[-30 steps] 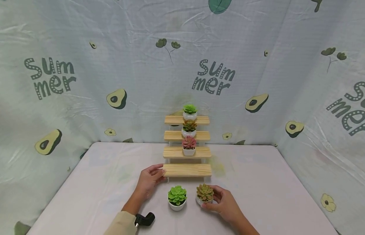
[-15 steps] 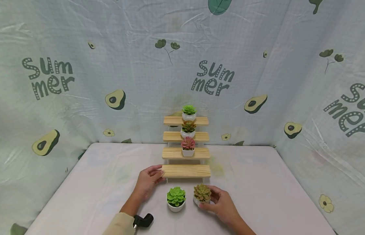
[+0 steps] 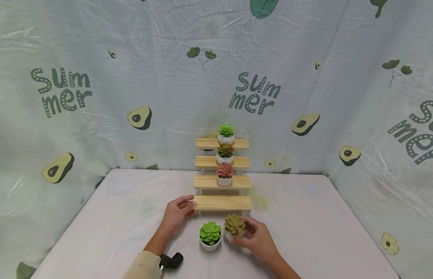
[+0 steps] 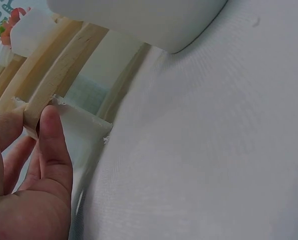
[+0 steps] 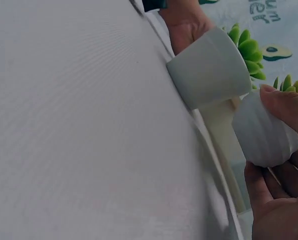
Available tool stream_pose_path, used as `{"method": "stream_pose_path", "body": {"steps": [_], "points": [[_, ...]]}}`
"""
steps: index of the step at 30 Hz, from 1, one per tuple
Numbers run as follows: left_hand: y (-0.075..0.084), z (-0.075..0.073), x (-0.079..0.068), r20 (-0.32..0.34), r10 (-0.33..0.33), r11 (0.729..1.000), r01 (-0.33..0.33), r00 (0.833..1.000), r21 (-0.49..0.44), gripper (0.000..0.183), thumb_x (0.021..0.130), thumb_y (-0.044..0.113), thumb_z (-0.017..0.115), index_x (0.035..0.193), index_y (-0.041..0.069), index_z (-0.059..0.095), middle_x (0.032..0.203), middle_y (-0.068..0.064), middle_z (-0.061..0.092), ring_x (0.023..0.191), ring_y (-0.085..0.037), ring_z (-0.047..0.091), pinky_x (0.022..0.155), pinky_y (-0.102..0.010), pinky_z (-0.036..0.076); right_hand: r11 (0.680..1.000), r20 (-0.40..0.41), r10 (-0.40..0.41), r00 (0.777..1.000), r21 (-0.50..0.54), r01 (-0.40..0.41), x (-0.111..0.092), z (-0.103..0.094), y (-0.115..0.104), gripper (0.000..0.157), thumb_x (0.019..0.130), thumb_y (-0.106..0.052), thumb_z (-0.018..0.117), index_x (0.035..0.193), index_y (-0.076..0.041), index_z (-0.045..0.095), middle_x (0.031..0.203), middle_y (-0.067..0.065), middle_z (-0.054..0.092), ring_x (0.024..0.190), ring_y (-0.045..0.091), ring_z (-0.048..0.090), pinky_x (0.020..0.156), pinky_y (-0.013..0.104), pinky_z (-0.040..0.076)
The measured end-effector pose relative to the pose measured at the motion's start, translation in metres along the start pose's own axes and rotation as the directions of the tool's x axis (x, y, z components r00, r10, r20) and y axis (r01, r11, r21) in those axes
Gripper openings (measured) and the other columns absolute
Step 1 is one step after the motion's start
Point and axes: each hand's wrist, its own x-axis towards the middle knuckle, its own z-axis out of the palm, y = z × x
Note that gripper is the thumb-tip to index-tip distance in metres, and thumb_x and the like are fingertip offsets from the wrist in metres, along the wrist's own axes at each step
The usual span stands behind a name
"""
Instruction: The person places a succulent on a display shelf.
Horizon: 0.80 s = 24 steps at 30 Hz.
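Note:
In the head view my right hand (image 3: 257, 239) grips a brownish-green potted succulent (image 3: 234, 225) by its white pot. The right wrist view shows that ribbed pot (image 5: 264, 131) held up off the table between thumb and fingers. My left hand (image 3: 175, 216) pinches the left end of the lowest board of a wooden tiered stand (image 3: 222, 202); in the left wrist view thumb and finger close on the board's end (image 4: 39, 107). Between the hands, a bright green potted succulent (image 3: 210, 233) stands on the table, its smooth white pot (image 5: 211, 70) beside the held one.
On the stand's upper boards sit a pink succulent (image 3: 225, 173), a reddish-green succulent (image 3: 225, 153) and a green succulent (image 3: 226, 133), one per board. A printed cloth (image 3: 181, 89) hangs behind the white table (image 3: 300, 217). A black wrist device (image 3: 172, 261) is strapped to the left wrist.
My right hand has moved left and slightly toward the stand with the brownish-green potted succulent, lifting it from the table. The left hand stays on the lowest board.

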Motion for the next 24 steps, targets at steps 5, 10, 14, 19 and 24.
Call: {"method": "stream_pose_path", "body": {"steps": [5, 10, 14, 19, 24], "points": [[-0.001, -0.001, 0.000, 0.002, 0.006, 1.000, -0.006, 1.000, -0.008, 0.038, 0.085, 0.004, 0.067, 0.121, -0.002, 0.059, 0.104, -0.019, 0.066, 0.083, -0.019, 0.066, 0.074, -0.033, 0.059, 1.000, -0.025, -0.014, 1.000, -0.023, 0.014, 0.004, 0.003, -0.007, 0.059, 0.070, -0.018, 0.084, 0.122, -0.010, 0.059, 0.126, 0.011, 0.058, 0.117, 0.022, 0.057, 0.095, 0.022, 0.048], [-0.004, -0.001, 0.001, -0.004, 0.012, 1.000, -0.012, 1.000, -0.020, 0.038, 0.084, 0.003, 0.068, 0.120, -0.003, 0.060, 0.098, -0.015, 0.067, 0.082, -0.019, 0.066, 0.073, -0.032, 0.059, 1.000, -0.030, -0.006, 1.000, 0.010, 0.007, 0.009, 0.006, -0.012, 0.058, 0.071, -0.017, 0.083, 0.123, -0.011, 0.058, 0.129, 0.011, 0.056, 0.119, 0.022, 0.056, 0.095, 0.023, 0.048], [-0.004, 0.000, 0.001, -0.008, 0.019, 1.000, -0.019, 1.000, -0.021, 0.037, 0.084, 0.003, 0.068, 0.120, -0.003, 0.060, 0.095, -0.012, 0.067, 0.081, -0.018, 0.066, 0.072, -0.032, 0.059, 0.999, -0.041, -0.022, 0.999, 0.024, 0.023, 0.012, 0.008, -0.016, 0.064, 0.068, -0.020, 0.085, 0.125, -0.010, 0.057, 0.131, 0.012, 0.054, 0.119, 0.024, 0.055, 0.095, 0.023, 0.048], [-0.004, 0.000, 0.000, -0.014, 0.019, 0.999, -0.020, 1.000, -0.026, 0.037, 0.083, 0.003, 0.068, 0.119, -0.003, 0.060, 0.094, -0.011, 0.067, 0.080, -0.017, 0.065, 0.071, -0.031, 0.059, 0.998, -0.058, -0.037, 0.998, 0.054, 0.040, 0.016, 0.011, -0.020, 0.066, 0.066, -0.018, 0.086, 0.125, -0.009, 0.056, 0.130, 0.011, 0.055, 0.119, 0.022, 0.055, 0.095, 0.023, 0.048], [-0.004, 0.001, 0.000, -0.035, 0.019, 1.000, -0.019, 0.999, -0.024, 0.038, 0.082, 0.003, 0.070, 0.119, -0.003, 0.061, 0.094, -0.011, 0.067, 0.080, -0.017, 0.065, 0.071, -0.031, 0.059, 0.995, -0.078, -0.060, 0.995, 0.072, 0.066, 0.022, 0.013, -0.024, 0.063, 0.066, -0.015, 0.086, 0.122, -0.010, 0.058, 0.127, 0.010, 0.056, 0.117, 0.021, 0.056, 0.094, 0.023, 0.050]]}}
